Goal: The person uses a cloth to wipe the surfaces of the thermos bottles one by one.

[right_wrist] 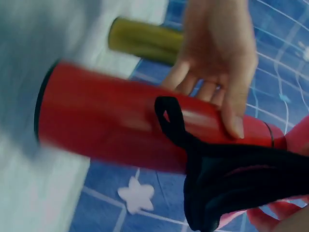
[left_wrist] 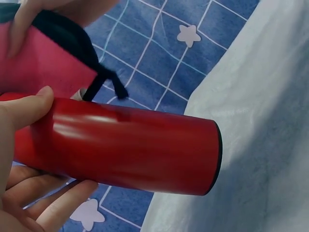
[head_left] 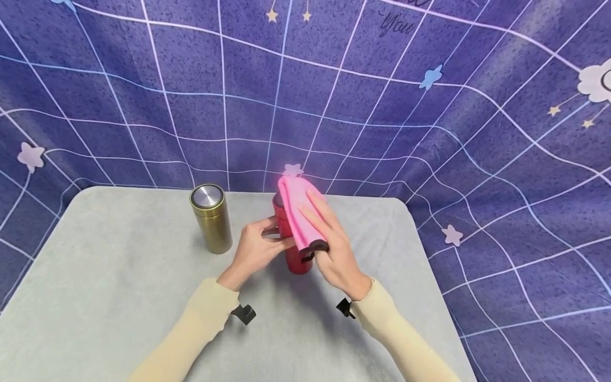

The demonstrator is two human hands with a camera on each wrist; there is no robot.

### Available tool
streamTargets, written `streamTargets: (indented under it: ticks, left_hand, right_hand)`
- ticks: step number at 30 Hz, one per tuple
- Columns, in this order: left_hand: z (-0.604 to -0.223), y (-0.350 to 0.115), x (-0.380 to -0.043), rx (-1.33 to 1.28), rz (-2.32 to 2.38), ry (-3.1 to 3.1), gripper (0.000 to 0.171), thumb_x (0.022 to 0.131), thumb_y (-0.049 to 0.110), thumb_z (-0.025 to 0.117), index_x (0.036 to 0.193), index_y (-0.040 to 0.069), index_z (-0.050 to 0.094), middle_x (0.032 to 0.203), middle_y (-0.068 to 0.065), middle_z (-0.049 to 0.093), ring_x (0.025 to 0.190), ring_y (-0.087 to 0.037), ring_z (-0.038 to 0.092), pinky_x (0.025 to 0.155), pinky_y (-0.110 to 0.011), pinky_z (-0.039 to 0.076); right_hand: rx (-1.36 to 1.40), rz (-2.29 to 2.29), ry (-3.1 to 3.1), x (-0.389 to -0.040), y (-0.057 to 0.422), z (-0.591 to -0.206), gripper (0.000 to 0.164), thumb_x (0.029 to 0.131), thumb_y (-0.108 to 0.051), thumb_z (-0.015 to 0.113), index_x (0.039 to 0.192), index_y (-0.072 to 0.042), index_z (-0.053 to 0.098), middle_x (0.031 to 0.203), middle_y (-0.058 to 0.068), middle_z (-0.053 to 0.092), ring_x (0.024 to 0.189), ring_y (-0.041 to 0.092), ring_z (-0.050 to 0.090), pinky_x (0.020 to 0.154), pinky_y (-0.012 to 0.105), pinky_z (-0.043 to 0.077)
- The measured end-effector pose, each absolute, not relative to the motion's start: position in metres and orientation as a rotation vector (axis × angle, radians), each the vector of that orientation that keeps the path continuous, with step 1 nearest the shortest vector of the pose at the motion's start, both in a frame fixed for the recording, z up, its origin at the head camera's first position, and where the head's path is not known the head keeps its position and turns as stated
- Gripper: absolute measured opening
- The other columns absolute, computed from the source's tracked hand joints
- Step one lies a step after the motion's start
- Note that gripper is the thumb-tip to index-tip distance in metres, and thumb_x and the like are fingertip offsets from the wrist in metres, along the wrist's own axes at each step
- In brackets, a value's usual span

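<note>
My left hand [head_left: 254, 249] grips a red thermos flask [head_left: 298, 264] around its upper body, thumb on one side and fingers on the other. In the left wrist view the flask's smooth side [left_wrist: 140, 145] and dark base rim show plainly. My right hand [head_left: 338, 260] holds a folded pink cloth [head_left: 297, 209] against the flask's top, its fingers spread over the fabric. The cloth covers part of the lid. Black edging and a small black loop [right_wrist: 169, 116] hang from the cloth beside the flask in the right wrist view.
A gold flask [head_left: 215, 228] with a silver-topped lid stands upright to the left of my left hand. The table [head_left: 119, 297] has a pale grey cover. Behind it and on the right hangs a purple-blue curtain [head_left: 248, 122] with grid lines and stars.
</note>
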State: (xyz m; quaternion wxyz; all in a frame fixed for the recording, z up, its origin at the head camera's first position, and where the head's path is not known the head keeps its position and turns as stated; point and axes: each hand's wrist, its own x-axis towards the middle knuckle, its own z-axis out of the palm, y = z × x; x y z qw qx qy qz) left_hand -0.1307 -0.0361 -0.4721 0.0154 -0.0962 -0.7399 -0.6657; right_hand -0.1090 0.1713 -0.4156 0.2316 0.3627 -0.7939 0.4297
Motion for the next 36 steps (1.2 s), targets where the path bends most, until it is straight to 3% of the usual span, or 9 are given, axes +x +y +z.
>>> streamTargets:
  ticks: [3, 8, 10, 13, 17, 22, 26, 32, 36]
  left_hand:
    - [-0.47, -0.039, -0.131, -0.273, -2.049, -2.325, 0.059, 0.079, 0.025, 0.099, 0.13, 0.004, 0.076, 0.116, -0.014, 0.08, 0.098, -0.032, 0.081, 0.083, -0.035, 0.067]
    - [-0.47, -0.045, -0.133, -0.245, -2.064, -2.309, 0.06, 0.08, 0.027, 0.098, 0.13, 0.002, 0.076, 0.118, -0.015, 0.079, 0.097, -0.032, 0.081, 0.083, -0.036, 0.067]
    - [-0.471, -0.047, -0.133, -0.246, -2.064, -2.298, 0.06, 0.079, 0.025, 0.099, 0.129, 0.002, 0.076, 0.117, -0.015, 0.079, 0.096, -0.032, 0.081, 0.082, -0.035, 0.068]
    - [-0.473, -0.05, -0.132, -0.25, -2.064, -2.287, 0.059, 0.08, 0.024, 0.098, 0.13, 0.002, 0.075, 0.117, -0.015, 0.08, 0.095, -0.031, 0.081, 0.082, -0.032, 0.067]
    - [-0.474, -0.058, -0.128, -0.238, -2.041, -2.279, 0.057, 0.08, 0.024, 0.098, 0.129, 0.005, 0.076, 0.115, -0.013, 0.08, 0.093, -0.031, 0.081, 0.08, -0.03, 0.067]
    - [-0.47, -0.067, -0.121, -0.254, -2.017, -2.26, 0.053, 0.081, 0.021, 0.097, 0.128, 0.006, 0.076, 0.114, -0.013, 0.08, 0.089, -0.031, 0.081, 0.078, -0.03, 0.067]
    - [-0.463, -0.072, -0.115, -0.328, -1.991, -2.234, 0.048, 0.08, 0.016, 0.097, 0.123, 0.005, 0.078, 0.109, -0.011, 0.081, 0.088, -0.025, 0.081, 0.079, -0.031, 0.067]
    - [-0.449, -0.073, -0.11, -0.455, -1.958, -2.188, 0.043, 0.08, 0.01, 0.096, 0.119, 0.007, 0.079, 0.104, -0.005, 0.082, 0.089, -0.024, 0.081, 0.082, -0.037, 0.068]
    - [-0.444, -0.071, -0.111, -0.481, -1.945, -2.196, 0.042, 0.081, 0.011, 0.095, 0.119, 0.008, 0.079, 0.106, -0.004, 0.082, 0.09, -0.021, 0.081, 0.083, -0.034, 0.067]
  right_hand:
    - [0.868, 1.453, -2.163, -0.109, 0.174, -0.414, 0.082, 0.081, 0.015, 0.041, 0.157, -0.013, 0.057, 0.169, 0.007, 0.043, 0.158, 0.031, 0.038, 0.13, 0.043, 0.032]
    - [0.625, 1.745, -2.156, -0.11, 0.183, -0.418, 0.074, 0.088, 0.016, 0.041, 0.154, -0.012, 0.06, 0.162, 0.003, 0.053, 0.154, 0.022, 0.044, 0.129, 0.037, 0.034]
    - [0.468, 1.826, -2.163, -0.109, 0.188, -0.424, 0.068, 0.091, 0.014, 0.04, 0.15, -0.009, 0.063, 0.153, 0.0, 0.062, 0.144, 0.015, 0.055, 0.12, 0.031, 0.044]
    - [0.203, 1.969, -2.14, -0.107, 0.196, -0.437, 0.054, 0.092, 0.01, 0.043, 0.137, 0.001, 0.07, 0.126, 0.001, 0.074, 0.113, 0.01, 0.068, 0.095, 0.023, 0.056]
    - [-0.055, 2.242, -2.006, -0.104, 0.205, -0.453, 0.034, 0.098, 0.002, 0.053, 0.128, 0.004, 0.069, 0.107, 0.002, 0.073, 0.091, 0.013, 0.068, 0.077, 0.025, 0.059]
    - [-0.191, 2.481, -1.9, -0.101, 0.211, -0.469, 0.032, 0.102, -0.007, 0.056, 0.132, -0.006, 0.066, 0.113, 0.005, 0.072, 0.095, 0.02, 0.071, 0.078, 0.033, 0.063]
    - [-0.332, 2.594, -1.851, -0.099, 0.209, -0.48, 0.023, 0.104, -0.014, 0.058, 0.126, -0.01, 0.063, 0.106, 0.005, 0.071, 0.092, 0.02, 0.072, 0.076, 0.035, 0.064]
    - [-0.445, 2.76, -1.716, -0.1, 0.197, -0.487, 0.015, 0.105, -0.018, 0.061, 0.118, -0.012, 0.058, 0.096, 0.002, 0.068, 0.084, 0.015, 0.07, 0.073, 0.031, 0.063]
    - [-0.403, 2.841, -1.657, -0.098, 0.185, -0.488, 0.011, 0.105, -0.019, 0.06, 0.114, -0.013, 0.059, 0.094, 0.001, 0.068, 0.083, 0.013, 0.069, 0.072, 0.028, 0.062]
